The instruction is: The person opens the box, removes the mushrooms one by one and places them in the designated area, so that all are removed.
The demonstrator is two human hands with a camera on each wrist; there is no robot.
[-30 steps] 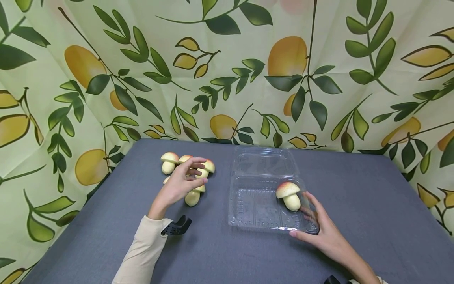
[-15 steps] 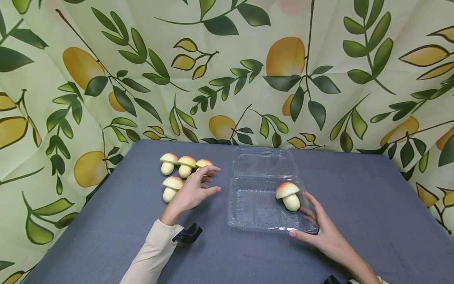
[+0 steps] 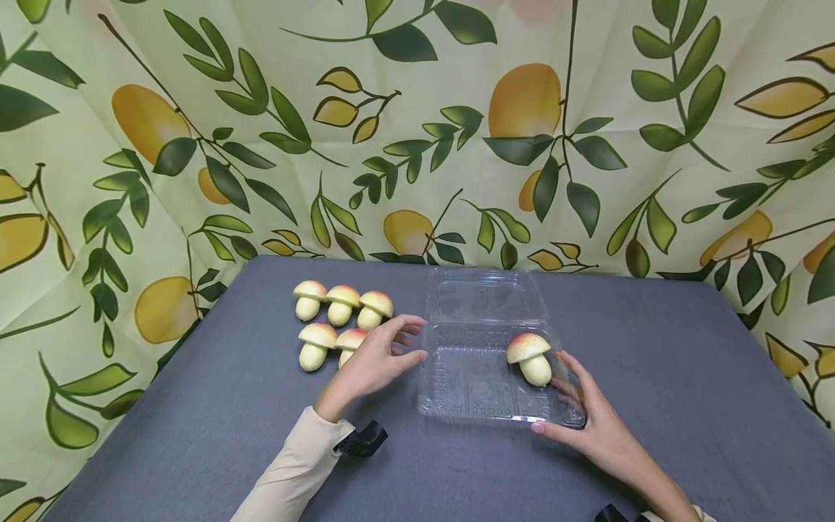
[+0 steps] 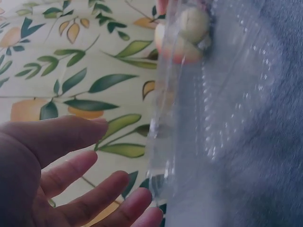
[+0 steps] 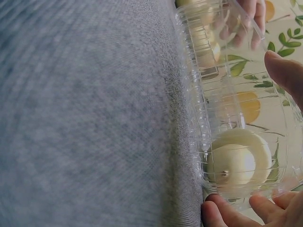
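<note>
My left hand (image 3: pixel 378 361) holds nothing and hovers beside the left edge of a clear plastic clamshell box (image 3: pixel 470 377), fingers loosely extended. The left wrist view shows its thumb and fingers apart, with the box wall in front of them. With thumb and fingers, my right hand (image 3: pixel 600 417) grips the box's front right corner. Inside, toward the right, lies one cream mushroom (image 3: pixel 530 359) with a reddish-topped cap. Its rounded stem end (image 5: pixel 236 163) shows through the plastic in the right wrist view.
Several matching mushrooms (image 3: pixel 317 346) lie in two rows left of the box, one partly behind my left hand. The box's lid (image 3: pixel 485 297) is folded back flat. Grey cloth (image 3: pixel 196 435) covers the table, and a fruit-printed curtain (image 3: pixel 404 167) hangs behind.
My left hand has moved right, from over the mushrooms to the box's left edge, uncovering most of them. My right hand, the box and the mushroom inside have stayed put.
</note>
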